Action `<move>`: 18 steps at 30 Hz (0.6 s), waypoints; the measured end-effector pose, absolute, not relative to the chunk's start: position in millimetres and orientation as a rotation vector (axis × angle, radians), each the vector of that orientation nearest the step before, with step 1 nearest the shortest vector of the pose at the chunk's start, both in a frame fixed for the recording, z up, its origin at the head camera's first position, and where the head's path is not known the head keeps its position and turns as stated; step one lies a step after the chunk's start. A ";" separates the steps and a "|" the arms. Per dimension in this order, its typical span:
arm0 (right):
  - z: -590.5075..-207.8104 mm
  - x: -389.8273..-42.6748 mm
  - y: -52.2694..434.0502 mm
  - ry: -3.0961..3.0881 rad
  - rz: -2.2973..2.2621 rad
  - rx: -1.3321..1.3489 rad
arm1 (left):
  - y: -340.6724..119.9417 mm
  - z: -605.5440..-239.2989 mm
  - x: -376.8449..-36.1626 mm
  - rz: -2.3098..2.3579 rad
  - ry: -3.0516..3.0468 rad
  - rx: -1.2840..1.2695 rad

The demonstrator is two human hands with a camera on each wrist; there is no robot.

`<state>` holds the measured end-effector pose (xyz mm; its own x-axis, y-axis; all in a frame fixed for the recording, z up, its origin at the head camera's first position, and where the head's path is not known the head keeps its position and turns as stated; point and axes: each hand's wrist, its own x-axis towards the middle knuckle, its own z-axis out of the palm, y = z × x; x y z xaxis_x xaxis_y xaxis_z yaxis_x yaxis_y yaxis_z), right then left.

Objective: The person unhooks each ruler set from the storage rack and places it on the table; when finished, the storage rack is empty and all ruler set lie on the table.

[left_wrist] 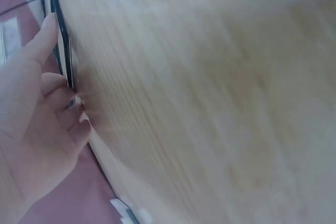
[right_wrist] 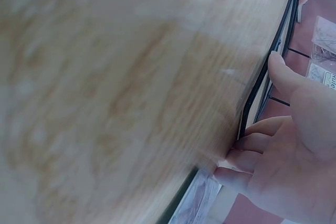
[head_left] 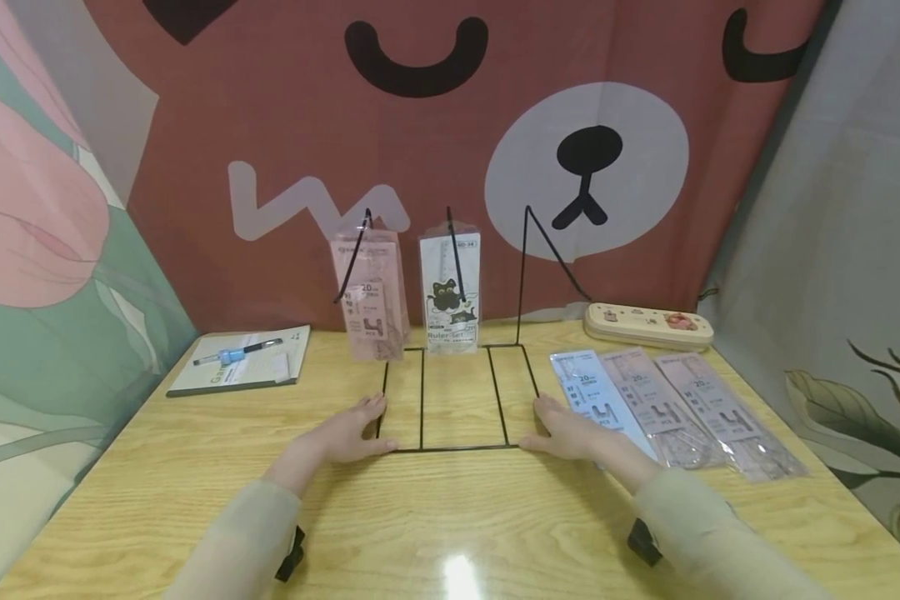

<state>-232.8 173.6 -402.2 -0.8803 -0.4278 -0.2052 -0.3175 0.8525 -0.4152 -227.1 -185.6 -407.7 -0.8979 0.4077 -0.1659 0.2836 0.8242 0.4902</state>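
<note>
A black wire display rack [head_left: 461, 449] with three upright hooks stands on the table. My left hand [head_left: 348, 432] holds the left side of its base, thumb at the front corner and fingers along the side wire. On the opposite side my right hand [head_left: 570, 429] holds the base the same way. Both wrist views show a thumb on the front wire, with the other fingers bent at the corner. Pink ruler-set packs [head_left: 367, 292] hang from the left hook, and a white ruler-set pack [head_left: 450, 292] with black cats hangs from the middle one. The right hook carries nothing.
Right of the rack lie a blue ruler pack [head_left: 591, 383] and two pink ones [head_left: 645, 383], close by my right hand. Behind them is a cream pencil case [head_left: 648, 326]. A notebook [head_left: 240, 375] with a pen [head_left: 237, 353] on it lies at the left back. Printed curtains surround the table.
</note>
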 end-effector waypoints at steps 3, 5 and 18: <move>-401.3 -231.4 173.3 2.732 -0.550 -0.562 | -192.1 -406.5 -230.7 0.845 2.787 0.516; -401.2 -230.8 173.4 2.733 -0.553 -0.562 | -197.8 -403.2 -233.9 0.965 2.875 0.482; -401.1 -229.7 173.1 2.741 -0.554 -0.561 | -209.6 -365.7 -261.7 1.463 3.012 0.038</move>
<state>-229.7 173.1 -401.1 -0.8827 -0.4256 -0.1995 -0.3147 0.8504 -0.4217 -261.7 -209.6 -365.7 -0.9784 -0.0697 0.1945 0.1099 0.6219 0.7754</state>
